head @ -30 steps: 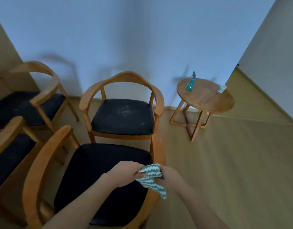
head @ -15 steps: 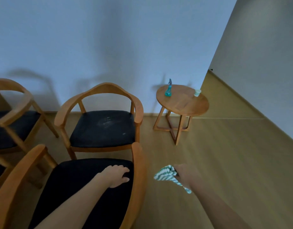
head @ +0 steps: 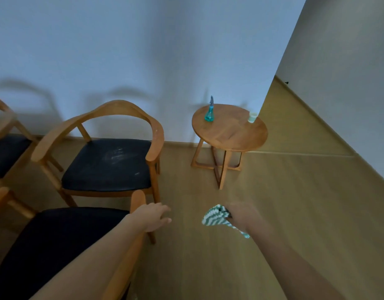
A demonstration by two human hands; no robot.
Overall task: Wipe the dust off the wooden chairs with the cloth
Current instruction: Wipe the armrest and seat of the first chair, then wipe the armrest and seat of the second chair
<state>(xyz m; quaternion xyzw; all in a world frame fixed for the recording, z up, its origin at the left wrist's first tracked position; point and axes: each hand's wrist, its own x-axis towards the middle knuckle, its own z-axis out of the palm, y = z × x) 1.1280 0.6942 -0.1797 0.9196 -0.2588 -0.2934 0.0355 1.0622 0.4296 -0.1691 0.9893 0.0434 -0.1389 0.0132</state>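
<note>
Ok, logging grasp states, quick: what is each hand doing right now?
Left hand: open, fingers spread, holding nothing, by the near chair's armrest.
Right hand: closed on the green-and-white cloth.

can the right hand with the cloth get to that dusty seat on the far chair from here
Probably yes, with a step forward. The right hand holds the cloth over bare floor, and the dusty seat lies open ahead-left; only that chair's right armrest needs reaching over.

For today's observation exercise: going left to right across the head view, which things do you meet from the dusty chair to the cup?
Dusty chair → left hand → spray bottle → cloth → right hand → cup.
</note>
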